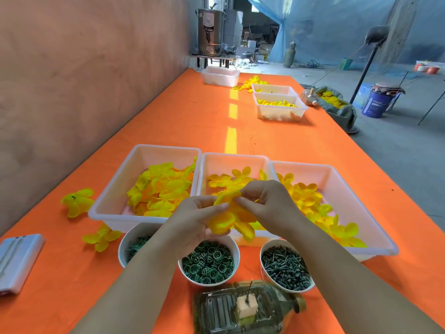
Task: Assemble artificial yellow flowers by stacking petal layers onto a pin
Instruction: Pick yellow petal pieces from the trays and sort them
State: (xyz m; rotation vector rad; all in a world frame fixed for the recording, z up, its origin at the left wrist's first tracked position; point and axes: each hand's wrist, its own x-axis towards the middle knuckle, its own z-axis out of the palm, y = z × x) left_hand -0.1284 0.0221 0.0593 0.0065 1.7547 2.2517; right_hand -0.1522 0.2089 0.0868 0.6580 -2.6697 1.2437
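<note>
Yellow fabric petals (231, 218), pinched, ruffled.

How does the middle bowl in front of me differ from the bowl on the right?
The middle bowl holds ring-shaped pieces, while the right bowl holds stud-like pieces. The middle bowl's pieces are bright green and the right bowl's are darker grey-green. Both bowls are white, round and well filled.

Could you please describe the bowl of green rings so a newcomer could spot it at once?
On the orange table, the three nearest white trays stand in a row, with three white bowls on their near side. Pick the middle bowl. It alone holds green rings; the right bowl holds dark grey screw-like pieces, the left bowl darker green bits.
</note>
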